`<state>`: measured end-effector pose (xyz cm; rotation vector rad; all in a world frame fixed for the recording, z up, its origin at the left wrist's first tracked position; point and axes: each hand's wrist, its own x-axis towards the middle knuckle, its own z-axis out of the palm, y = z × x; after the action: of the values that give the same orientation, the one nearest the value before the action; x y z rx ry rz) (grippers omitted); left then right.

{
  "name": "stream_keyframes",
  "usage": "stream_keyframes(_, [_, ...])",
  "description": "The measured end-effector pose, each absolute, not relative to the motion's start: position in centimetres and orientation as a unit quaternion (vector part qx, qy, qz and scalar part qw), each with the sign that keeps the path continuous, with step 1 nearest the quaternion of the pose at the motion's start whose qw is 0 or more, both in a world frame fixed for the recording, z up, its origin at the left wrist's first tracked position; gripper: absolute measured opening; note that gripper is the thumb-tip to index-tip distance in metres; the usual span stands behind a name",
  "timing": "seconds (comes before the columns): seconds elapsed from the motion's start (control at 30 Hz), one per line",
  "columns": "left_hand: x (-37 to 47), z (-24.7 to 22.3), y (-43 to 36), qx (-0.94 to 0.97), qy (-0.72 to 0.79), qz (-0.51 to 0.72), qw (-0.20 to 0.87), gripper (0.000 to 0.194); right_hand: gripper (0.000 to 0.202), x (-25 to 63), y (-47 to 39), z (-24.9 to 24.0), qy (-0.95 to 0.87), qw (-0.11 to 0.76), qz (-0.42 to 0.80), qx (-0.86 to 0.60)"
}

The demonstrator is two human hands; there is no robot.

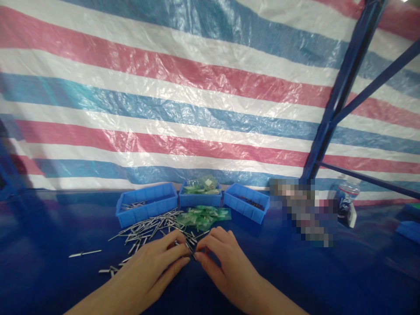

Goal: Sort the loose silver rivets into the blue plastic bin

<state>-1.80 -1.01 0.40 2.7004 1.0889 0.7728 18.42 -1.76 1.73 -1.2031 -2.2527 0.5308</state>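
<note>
My left hand [160,262] and my right hand [226,258] meet fingertip to fingertip, low over the blue table. Thumb and fingers are closed on each. A small, thin, dark piece shows in the narrow gap between the fingertips; what exactly each hand grips is hidden. Just beyond and to the left lies a loose pile of silvery blind rivets [154,227], partly covered by my left hand. One single blind rivet [84,253] lies apart at the far left. Behind my fingers rest green-printed clear plastic packets [205,217].
Three blue bins line the back: the left bin [147,204] with some rivets, the middle bin [200,200] with green packets, the right bin [246,210] with small dark parts. A bottle [347,199] and a blurred-out patch are at right. A striped tarp [197,109] hangs behind.
</note>
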Motion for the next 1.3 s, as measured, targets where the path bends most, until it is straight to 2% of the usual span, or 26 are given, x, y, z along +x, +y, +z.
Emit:
stream_keyframes(0.17, [-1.7,0.7,-1.2,0.895,0.366,0.247,0.070,0.026,0.009,18.3,-2.0,2.1,-0.836,0.244,0.198,-0.450])
stream_keyframes(0.37, [-1.7,1.0,-1.4,0.894,0.365,0.252,0.062,0.029,0.006,18.5,-1.9,1.6,-0.839,0.276,0.193,-0.427])
stream_keyframes(0.67, [-1.8,0.2,-1.4,0.878,0.389,0.277,0.034,0.021,0.009,18.7,-1.6,1.3,-0.857,0.290,0.128,-0.406])
stream_keyframes(0.83, [-2.1,-0.5,-0.9,0.873,0.402,0.278,-0.007,0.026,0.013,19.6,-0.5,2.2,-0.852,0.297,0.059,-0.428])
stream_keyframes(1.13, [-2.3,-0.8,-0.6,0.871,0.406,0.277,-0.016,0.028,0.031,24.5,3.1,4.5,-0.687,0.293,-0.024,-0.665])
stream_keyframes(1.3, [-2.6,-1.3,-0.5,0.869,0.417,0.266,0.000,0.027,0.032,26.2,4.0,4.9,-0.603,0.268,-0.030,-0.751])
